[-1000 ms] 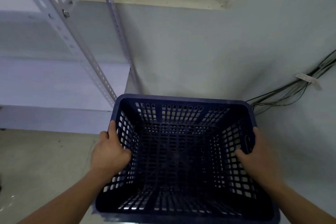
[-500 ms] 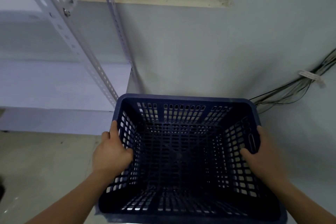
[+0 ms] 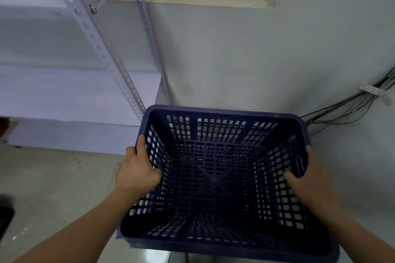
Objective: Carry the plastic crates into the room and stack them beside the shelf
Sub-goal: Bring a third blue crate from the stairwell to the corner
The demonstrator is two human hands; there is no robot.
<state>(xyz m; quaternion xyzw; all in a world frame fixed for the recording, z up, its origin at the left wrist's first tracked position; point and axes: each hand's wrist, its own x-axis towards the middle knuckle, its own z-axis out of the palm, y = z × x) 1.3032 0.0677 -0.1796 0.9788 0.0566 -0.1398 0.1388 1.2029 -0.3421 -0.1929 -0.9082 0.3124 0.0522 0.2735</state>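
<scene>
- Grey concrete floor (image 3: 53,188) fills the left, below a white shelf (image 3: 119,70) of perforated steel posts and pale boards.
- Left hand (image 3: 136,173) clasps the crate's left rim, with the thumb inside the wall and the other fingers along the outside.
- Dark blue plastic crate (image 3: 222,132) sits between both hands, empty and open side up. Its far left corner is just beside the shelf's front post and its far rim is near the wall. Whether its base rests on anything is hidden.
- From its lattice walls it looks light and fairly stiff, with some give at the sides. The thick rim on the two sides is the sound place to hold it, not the thin bars.
- Right hand (image 3: 307,181) clasps the right rim, thumb inside, fingers out of sight.
- Pale wall (image 3: 245,49) stands behind, with loose cables (image 3: 342,109) at its right.
</scene>
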